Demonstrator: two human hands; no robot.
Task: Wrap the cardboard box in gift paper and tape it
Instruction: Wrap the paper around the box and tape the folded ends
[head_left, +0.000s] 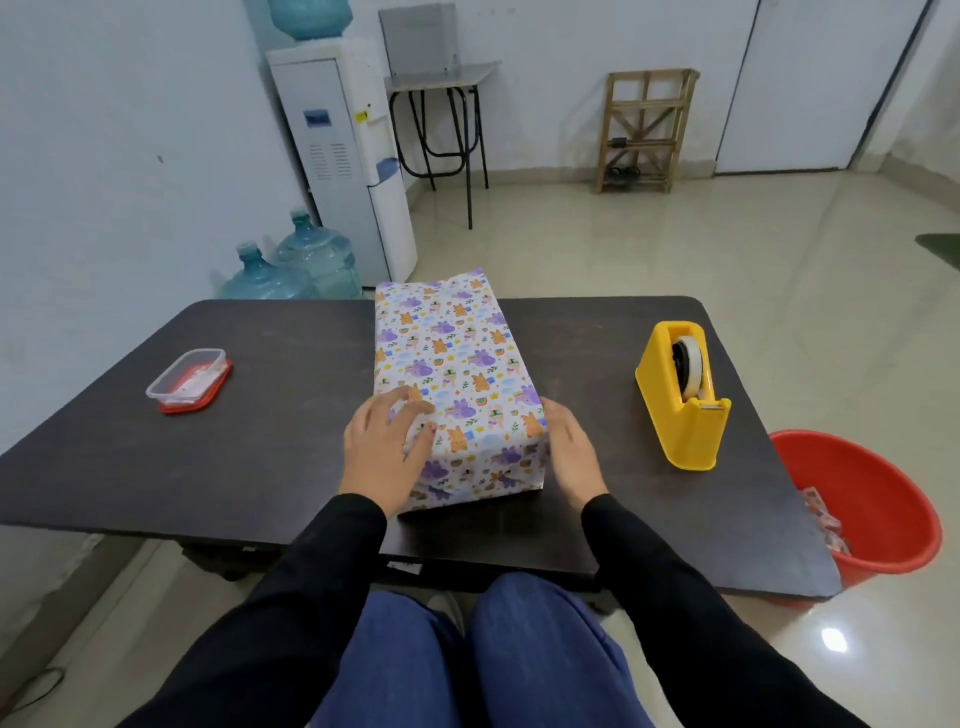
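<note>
Both spread: left hand (387, 447) flat atop the gift-wrapped box (447, 358), right hand (569, 452) flat against its right side

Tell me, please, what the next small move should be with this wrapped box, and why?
Probably the right hand should reach to the tape dispenser for a strip while the left hand presses the gift paper down. The box is covered by it, both hands rest at its near end, no tape shows there, and the dispenser stands on the table to the right, untouched.
</note>
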